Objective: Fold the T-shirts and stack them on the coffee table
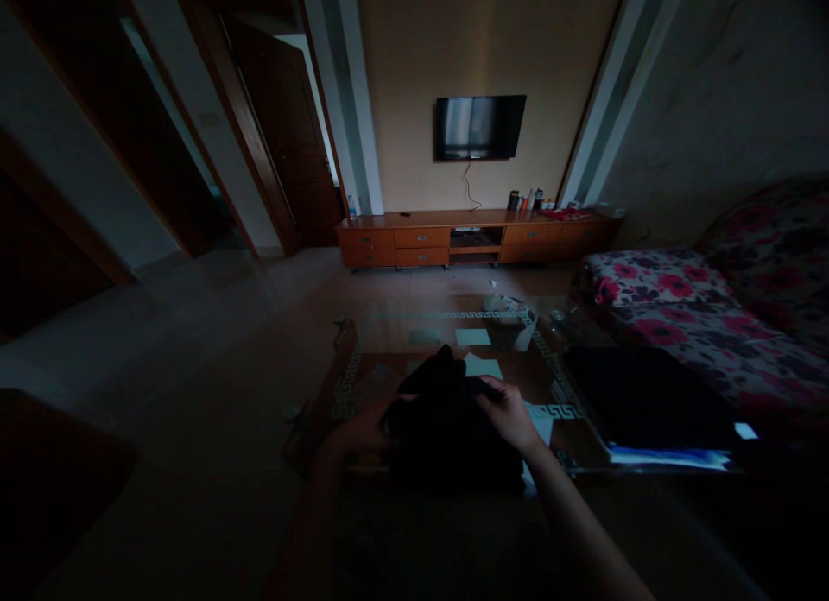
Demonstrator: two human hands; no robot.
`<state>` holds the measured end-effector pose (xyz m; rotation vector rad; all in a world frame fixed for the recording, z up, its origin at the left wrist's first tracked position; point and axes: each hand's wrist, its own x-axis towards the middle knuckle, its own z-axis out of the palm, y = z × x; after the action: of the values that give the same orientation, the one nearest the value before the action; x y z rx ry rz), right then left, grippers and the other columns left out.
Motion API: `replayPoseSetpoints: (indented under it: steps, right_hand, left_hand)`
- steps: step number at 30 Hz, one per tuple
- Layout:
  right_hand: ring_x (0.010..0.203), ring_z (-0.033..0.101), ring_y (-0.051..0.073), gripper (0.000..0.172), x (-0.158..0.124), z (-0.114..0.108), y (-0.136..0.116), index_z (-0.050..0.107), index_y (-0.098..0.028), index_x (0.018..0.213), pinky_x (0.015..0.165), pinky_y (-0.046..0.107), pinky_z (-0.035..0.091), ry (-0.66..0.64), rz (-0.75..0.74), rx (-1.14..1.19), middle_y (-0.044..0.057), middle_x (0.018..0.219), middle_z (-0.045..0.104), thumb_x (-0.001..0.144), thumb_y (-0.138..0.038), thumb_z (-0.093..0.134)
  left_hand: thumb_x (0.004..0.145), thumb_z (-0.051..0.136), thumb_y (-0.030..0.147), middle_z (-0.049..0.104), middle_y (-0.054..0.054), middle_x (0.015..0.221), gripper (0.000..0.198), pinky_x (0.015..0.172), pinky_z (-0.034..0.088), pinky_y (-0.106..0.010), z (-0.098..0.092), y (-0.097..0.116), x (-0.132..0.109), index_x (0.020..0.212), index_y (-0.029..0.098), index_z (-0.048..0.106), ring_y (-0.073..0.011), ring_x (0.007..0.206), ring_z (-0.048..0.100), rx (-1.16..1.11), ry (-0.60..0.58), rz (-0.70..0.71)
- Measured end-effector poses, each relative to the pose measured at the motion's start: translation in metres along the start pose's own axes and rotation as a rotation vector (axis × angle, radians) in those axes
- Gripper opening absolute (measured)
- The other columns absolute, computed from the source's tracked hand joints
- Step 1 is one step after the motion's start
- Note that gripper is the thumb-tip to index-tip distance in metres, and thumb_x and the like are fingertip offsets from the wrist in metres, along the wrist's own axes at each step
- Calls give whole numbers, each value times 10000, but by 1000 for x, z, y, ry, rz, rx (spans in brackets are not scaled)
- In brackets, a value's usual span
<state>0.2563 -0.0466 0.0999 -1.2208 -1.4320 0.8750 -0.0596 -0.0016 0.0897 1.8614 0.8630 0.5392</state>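
Observation:
A black piece of cloth, perhaps a garment [446, 428], is bunched up over the near part of the glass coffee table [446, 316]. My right hand [509, 411] grips its upper right side, thumb and fingers closed on the fabric. On the left edge of the cloth lies my left hand [372, 424], dim and blurred, with its fingers partly tucked behind the dark folds. Both hands are level with each other, the cloth between them. Its exact shape is lost in the darkness.
Right of the cloth, a black folded pile [648, 402] rests on the table's right side, with blue-white sheets under it. A flowered sofa [680, 299] stands at the right. Farther off are a wooden TV cabinet [420, 238] with bottles and a wall television [479, 128].

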Motion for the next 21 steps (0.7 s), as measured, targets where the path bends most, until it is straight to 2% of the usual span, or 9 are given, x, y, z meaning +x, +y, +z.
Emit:
replayPoseSetpoints:
  steps: [2,5,8,10,12,14,18,21]
  right_hand:
    - [683,584,182,218,1,-9,-1,680,-207,788,646,285,471,-63,15,-67,-2,732,663,826,-416,634]
    - [680,569,173,268,7,-30,-2,662,-202,784,664,284,469,-120,-32,-150,-7,723,649,860,-457,625]
    - [785,608,197,320,15,-55,-10,686,-193,850,789,324,494,-200,-73,-166,12,821,692,879,-502,612]
    - [836,623,208,376,21,-72,-23,694,-182,862,824,337,499,-283,-48,-136,21,862,706,864,-552,626]
    - [834,630,210,445,27,-91,-43,700,-167,869,804,334,508,-336,11,-112,29,861,709,827,-608,653]
    - [803,631,210,506,33,-109,-69,706,-157,872,754,328,517,-330,66,-124,38,840,710,779,-653,681]
    - [778,628,205,503,38,-143,-126,714,-167,838,700,301,517,-256,12,-266,46,825,711,706,-652,739]
    - [748,649,200,458,36,-163,-158,749,-180,853,644,264,505,-449,60,-468,34,822,727,610,-559,833]
  left_hand:
    - [625,766,158,636,-41,1332,676,1104,410,-406,-2,-5,3,1272,315,645,-265,1240,583,54,9,-16]
    - [646,737,208,668,-60,1168,368,1054,444,-392,-7,-6,15,1013,231,715,-255,1129,609,155,185,-28]
    - [660,772,310,671,-89,1182,376,1062,436,-389,-22,3,25,1016,204,718,-274,1159,601,133,352,24]
    - [696,767,377,707,-94,1133,402,1037,458,-400,-36,15,28,1052,195,719,-280,1113,633,91,388,29]
    - [719,760,448,743,-84,1015,383,973,500,-408,-52,32,27,998,187,734,-284,1008,669,106,380,4]
    - [713,765,508,752,-69,939,395,902,530,-396,-65,54,24,942,187,742,-282,928,679,158,363,-7]
    - [673,788,536,751,-50,978,463,838,536,-350,-89,105,11,1005,218,728,-279,932,672,273,266,9]
    - [677,767,481,735,-38,971,387,839,516,-343,-108,139,-1,959,224,701,-275,940,660,472,180,17]
